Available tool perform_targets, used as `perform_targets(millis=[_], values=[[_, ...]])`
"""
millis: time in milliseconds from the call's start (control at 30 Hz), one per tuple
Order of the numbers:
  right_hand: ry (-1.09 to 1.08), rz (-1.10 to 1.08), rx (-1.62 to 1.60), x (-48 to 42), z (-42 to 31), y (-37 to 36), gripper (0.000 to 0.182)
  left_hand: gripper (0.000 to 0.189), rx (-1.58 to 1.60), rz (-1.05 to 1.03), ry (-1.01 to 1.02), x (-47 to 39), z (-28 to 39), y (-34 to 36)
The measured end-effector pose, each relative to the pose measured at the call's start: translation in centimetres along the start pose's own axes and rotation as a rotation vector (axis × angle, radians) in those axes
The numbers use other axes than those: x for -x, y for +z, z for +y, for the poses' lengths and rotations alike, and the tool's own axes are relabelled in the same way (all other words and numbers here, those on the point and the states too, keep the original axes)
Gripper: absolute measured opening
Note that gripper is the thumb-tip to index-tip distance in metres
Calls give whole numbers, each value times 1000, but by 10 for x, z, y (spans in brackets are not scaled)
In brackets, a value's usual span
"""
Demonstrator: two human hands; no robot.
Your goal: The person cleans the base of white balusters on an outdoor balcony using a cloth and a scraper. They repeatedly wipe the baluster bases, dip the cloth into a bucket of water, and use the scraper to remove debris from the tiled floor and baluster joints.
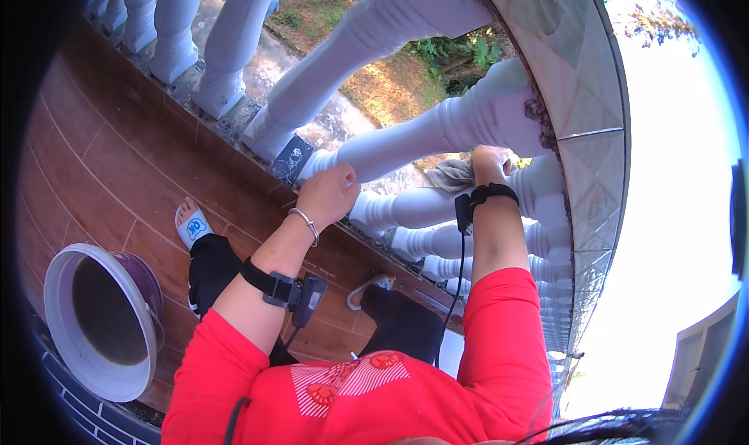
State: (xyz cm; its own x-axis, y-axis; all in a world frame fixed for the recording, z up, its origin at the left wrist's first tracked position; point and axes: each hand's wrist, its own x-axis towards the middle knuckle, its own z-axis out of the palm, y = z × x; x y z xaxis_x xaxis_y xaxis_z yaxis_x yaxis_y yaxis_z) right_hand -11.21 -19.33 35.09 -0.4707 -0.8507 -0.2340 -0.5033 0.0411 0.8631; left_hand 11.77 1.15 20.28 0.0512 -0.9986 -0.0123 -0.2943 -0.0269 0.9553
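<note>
My right hand [491, 159] is at the upper part of a white baluster [424, 206], below the tiled handrail. A grey cloth [453, 176] is bunched in it and lies against the baluster; my fingers are partly hidden. Close to the foot of the neighbouring baluster [386, 146], my left hand [329, 194] is loosely curled, its fingertips turned away from view. Whether it touches that baluster or holds anything cannot be told. A bracelet and a strapped device are on my left arm, and another strapped device is at my right wrist.
A white-rimmed bucket [149, 328] of dark liquid stands on the brown tiled floor [99, 170] at left. The balusters rise from a low ledge [234, 117] to the tiled handrail [591, 170]. A cable [453, 304] hangs from the right wrist device. My slippered foot [193, 225] is near the ledge.
</note>
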Motion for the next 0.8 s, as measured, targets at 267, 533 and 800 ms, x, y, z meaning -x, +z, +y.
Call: perform_targets(millis=[267, 533, 800], values=[[-108, -48, -479, -49, -142, 114, 33, 21, 3, -26, 9, 8, 2, -3], [-269, -37, -493, -49, -244, 145, 33, 24, -72, -173, -17, 0, -10, 20], [-518, 824, -400, 23, -293, 225, 22, 21, -44, -213, -62, -12, -18, 32]])
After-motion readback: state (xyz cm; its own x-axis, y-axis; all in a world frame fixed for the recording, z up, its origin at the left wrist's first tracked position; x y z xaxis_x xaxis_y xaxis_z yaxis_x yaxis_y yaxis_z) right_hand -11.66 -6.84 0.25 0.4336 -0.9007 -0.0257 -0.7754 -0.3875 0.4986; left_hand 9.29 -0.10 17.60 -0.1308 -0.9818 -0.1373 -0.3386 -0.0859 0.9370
